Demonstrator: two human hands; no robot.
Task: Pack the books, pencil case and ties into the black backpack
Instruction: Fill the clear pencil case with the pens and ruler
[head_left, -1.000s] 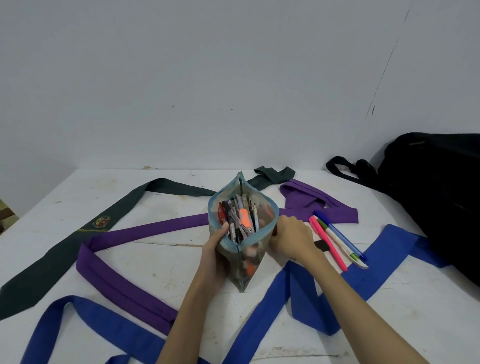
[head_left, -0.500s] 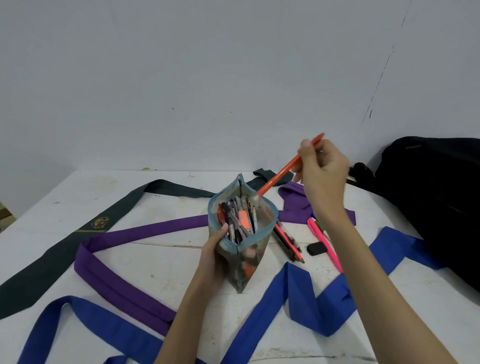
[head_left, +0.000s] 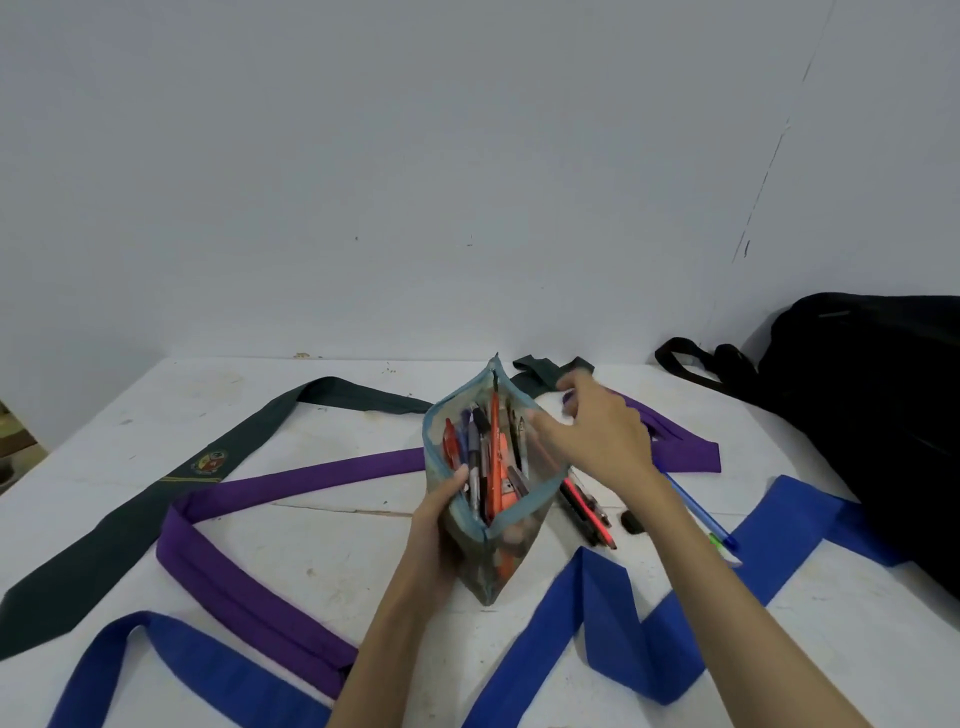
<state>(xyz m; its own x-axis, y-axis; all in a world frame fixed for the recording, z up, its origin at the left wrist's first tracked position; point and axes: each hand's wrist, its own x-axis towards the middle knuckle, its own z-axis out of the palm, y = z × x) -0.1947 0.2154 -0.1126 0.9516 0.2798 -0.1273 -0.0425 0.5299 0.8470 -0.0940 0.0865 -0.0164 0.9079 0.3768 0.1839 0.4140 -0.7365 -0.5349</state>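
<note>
Head view: crest-badged green tie (head_left: 156, 499), no readable writing, beside pencil case (head_left: 488, 525).

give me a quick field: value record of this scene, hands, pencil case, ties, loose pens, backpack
left hand: grips the pencil case's left side, holding it upright
right hand: over the case's right rim, fingers loosely curled, holding nothing visible
pencil case: unzipped, mouth open, full of pens
ties: green tie, purple tie and blue tie, all unrolled on the table
loose pens: on the table right of the case
black backpack: far right, none of these things in it yet
</note>
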